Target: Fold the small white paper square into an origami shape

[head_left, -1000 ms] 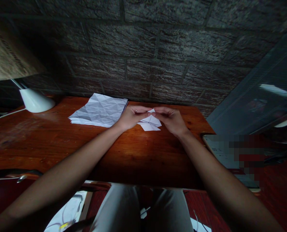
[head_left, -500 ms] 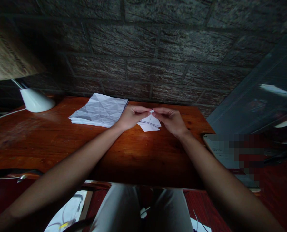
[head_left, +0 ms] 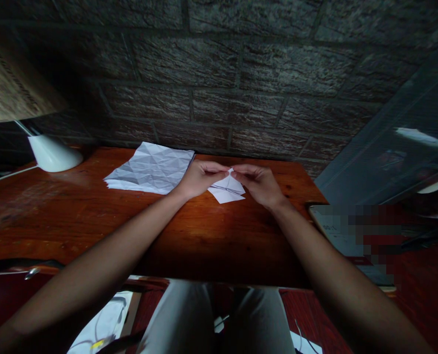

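A small piece of folded white paper point(head_left: 227, 190) is over the wooden desk, its layered flaps fanning out towards me. My left hand point(head_left: 203, 178) pinches its far tip from the left, thumb and fingers pressed together. From the right, my right hand point(head_left: 259, 184) pinches the same tip, and the two thumbs nearly meet there. Left of my left hand lies a stack of creased white paper sheets point(head_left: 154, 167), the top one covered in triangular fold lines.
A lamp with a white base point(head_left: 54, 155) and a fabric shade point(head_left: 15, 81) stands at the left of the desk point(head_left: 211, 241). A dark stone wall point(head_left: 211, 64) rises behind. Beyond the desk's right side is a grey panel point(head_left: 385, 132).
Both hands keep their pinch on the paper's tip. The paper's near flaps have shifted slightly towards me; the view has moved a little.
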A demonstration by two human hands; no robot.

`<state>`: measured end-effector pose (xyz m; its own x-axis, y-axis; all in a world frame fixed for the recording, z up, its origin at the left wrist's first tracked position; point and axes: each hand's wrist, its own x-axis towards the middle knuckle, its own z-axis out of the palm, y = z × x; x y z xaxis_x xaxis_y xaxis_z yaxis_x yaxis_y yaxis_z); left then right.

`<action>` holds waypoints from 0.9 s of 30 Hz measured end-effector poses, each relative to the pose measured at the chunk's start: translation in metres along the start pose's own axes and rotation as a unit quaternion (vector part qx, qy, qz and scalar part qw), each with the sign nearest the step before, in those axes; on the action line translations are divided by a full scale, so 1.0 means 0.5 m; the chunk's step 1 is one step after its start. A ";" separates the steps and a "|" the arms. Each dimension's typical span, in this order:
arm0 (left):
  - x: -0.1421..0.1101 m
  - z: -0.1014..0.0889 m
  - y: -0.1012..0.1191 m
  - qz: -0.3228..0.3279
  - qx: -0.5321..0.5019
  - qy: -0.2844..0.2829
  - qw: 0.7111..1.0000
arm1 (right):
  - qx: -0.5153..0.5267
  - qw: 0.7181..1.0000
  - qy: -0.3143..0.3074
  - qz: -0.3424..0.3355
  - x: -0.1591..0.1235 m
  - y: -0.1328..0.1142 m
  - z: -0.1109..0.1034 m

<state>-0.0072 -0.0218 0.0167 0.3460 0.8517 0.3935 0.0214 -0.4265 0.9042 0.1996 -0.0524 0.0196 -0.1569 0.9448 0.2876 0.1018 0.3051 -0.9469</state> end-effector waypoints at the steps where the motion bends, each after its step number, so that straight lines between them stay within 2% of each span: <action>1: 0.000 0.000 -0.001 0.002 0.004 0.000 1.000 | 0.000 1.000 -0.002 -0.001 0.000 0.000 0.000; 27: 0.002 -0.002 -0.003 0.009 0.003 -0.012 1.000 | -0.040 0.999 -0.007 -0.006 -0.001 -0.002 -0.001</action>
<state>-0.0079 -0.0200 0.0161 0.3694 0.8365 0.4048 0.0206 -0.4429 0.8964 0.2002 -0.0532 0.0204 -0.1722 0.9397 0.2955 0.1775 0.3246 -0.9290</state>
